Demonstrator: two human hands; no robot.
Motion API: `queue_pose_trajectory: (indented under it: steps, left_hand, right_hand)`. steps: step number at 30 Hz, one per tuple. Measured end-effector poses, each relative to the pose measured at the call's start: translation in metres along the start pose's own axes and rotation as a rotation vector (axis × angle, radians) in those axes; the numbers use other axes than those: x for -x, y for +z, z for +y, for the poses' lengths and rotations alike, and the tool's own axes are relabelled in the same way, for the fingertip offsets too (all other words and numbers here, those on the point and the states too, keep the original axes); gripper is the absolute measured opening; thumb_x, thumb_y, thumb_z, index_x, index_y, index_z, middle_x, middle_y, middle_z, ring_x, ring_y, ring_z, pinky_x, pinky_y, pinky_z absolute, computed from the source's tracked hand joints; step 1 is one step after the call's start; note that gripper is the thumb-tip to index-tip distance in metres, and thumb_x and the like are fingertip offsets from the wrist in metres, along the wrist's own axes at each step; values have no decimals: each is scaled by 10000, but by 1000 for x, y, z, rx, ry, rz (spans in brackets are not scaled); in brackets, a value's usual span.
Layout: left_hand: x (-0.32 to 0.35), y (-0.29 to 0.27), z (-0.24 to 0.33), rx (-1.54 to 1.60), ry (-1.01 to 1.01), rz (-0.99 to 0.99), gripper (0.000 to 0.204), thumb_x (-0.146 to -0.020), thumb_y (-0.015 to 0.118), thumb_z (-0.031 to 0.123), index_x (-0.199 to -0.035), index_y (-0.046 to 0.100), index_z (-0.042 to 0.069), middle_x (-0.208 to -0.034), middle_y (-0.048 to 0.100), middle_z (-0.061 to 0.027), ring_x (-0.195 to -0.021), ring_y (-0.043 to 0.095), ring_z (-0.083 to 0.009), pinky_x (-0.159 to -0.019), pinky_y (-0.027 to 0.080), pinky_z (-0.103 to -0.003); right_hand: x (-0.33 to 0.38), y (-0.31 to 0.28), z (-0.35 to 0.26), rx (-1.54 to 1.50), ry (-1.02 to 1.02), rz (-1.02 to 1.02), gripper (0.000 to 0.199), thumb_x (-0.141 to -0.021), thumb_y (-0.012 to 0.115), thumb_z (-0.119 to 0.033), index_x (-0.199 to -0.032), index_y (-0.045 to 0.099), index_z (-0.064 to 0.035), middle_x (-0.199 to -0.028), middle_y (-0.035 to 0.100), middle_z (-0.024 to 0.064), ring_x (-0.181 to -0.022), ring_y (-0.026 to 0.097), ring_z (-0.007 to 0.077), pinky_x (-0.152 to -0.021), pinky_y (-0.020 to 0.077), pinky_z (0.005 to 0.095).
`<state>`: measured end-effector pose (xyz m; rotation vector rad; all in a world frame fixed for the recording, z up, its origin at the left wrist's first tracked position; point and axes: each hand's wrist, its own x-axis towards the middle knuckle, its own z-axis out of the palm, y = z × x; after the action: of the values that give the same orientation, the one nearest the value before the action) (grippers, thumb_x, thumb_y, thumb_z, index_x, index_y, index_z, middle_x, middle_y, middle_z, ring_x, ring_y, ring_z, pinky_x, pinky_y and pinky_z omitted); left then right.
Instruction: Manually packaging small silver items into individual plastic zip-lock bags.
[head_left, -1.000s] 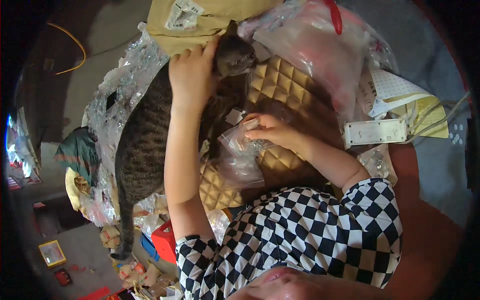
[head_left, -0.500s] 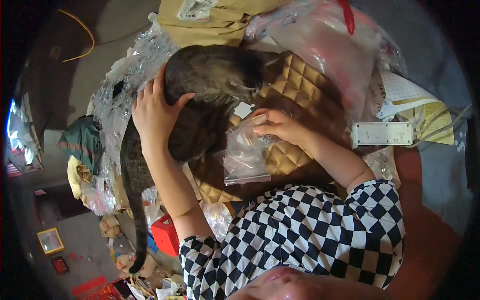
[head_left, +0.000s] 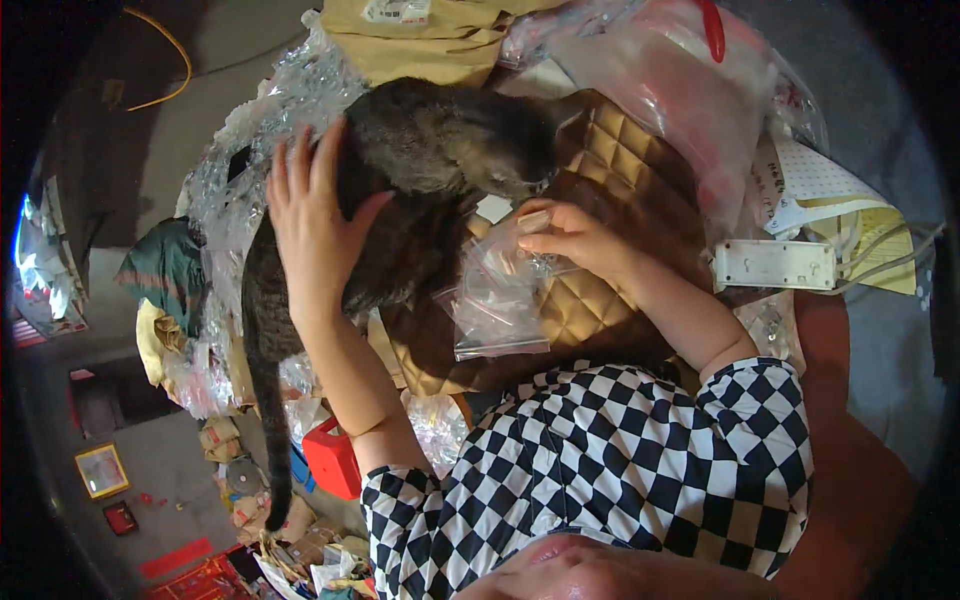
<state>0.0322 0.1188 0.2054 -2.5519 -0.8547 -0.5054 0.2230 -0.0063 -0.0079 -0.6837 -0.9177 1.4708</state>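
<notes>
A dark tabby cat (head_left: 420, 135) stretches over the low quilted gold-brown surface, its tail (head_left: 265, 390) hanging down to the left. My left hand (head_left: 318, 215) lies against the cat's side, open with fingers spread. Near the cat's head, my right hand (head_left: 570, 238) has its fingers curled in a pinch around a small pale piece (head_left: 534, 222), whose kind I cannot make out. Just below that hand are clear zip bags (head_left: 495, 315) with small items inside. A small white card (head_left: 493, 208) sits between the cat and the bags.
Quilted gold-brown fabric (head_left: 625, 160) covers the surface. Crinkled clear plastic (head_left: 235, 190) lies along the left, and a brown paper package (head_left: 420, 45) at the back. To the right are a large plastic bag (head_left: 660, 90) and a white power strip (head_left: 775, 264). A red stool (head_left: 330, 458) stands lower left.
The cat's head has shifted right, toward my right hand. My left hand's fingers have straightened and sit slightly higher along the cat. My right hand has moved slightly right and remains curled.
</notes>
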Motion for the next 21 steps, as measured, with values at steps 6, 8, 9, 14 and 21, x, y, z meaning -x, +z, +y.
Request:
queue_pose_trajectory:
  steps: [6,8,9,14,21]
  left_hand:
    - [-38,4,63,414,327,-39,561,-808,687,329,-1309,544,121,-1398,469,-127,-1325,359,-393,-1108,267,-484]
    - [-48,13,81,458,369,-25,559,-812,674,365,-1307,550,138,-1392,474,-129,-1323,360,-397,-1101,278,-490]
    - [-52,19,87,454,421,-15,532,-831,642,401,-1297,559,159,-1385,484,-122,-1304,385,-391,-1088,296,-496]
    - [-67,66,98,304,502,-1,435,-918,507,464,-1286,556,239,-1355,520,-70,-1143,542,-331,-1012,385,-490]
    - [-64,77,81,15,464,86,549,-887,533,466,-1403,430,310,-1293,562,-76,-1118,560,-301,-986,402,-513]
  right_hand:
    - [1,-7,-3,-84,38,31,378,-884,670,-119,-1222,522,-39,-1102,623,39,-1023,577,120,-908,457,272]
    - [3,-5,-7,-59,88,68,384,-884,668,-120,-1228,518,-37,-1108,621,41,-1032,576,122,-917,453,274]
    - [3,-1,-9,-30,136,93,390,-885,666,-121,-1233,513,-36,-1115,619,43,-1040,575,124,-926,448,276]
    - [8,15,-29,-80,156,130,384,-882,663,-113,-1229,521,-33,-1115,617,41,-1048,573,121,-940,441,278]
    - [3,3,-10,-107,96,88,358,-861,683,-103,-1186,545,-45,-1091,608,22,-1016,568,94,-910,446,255]
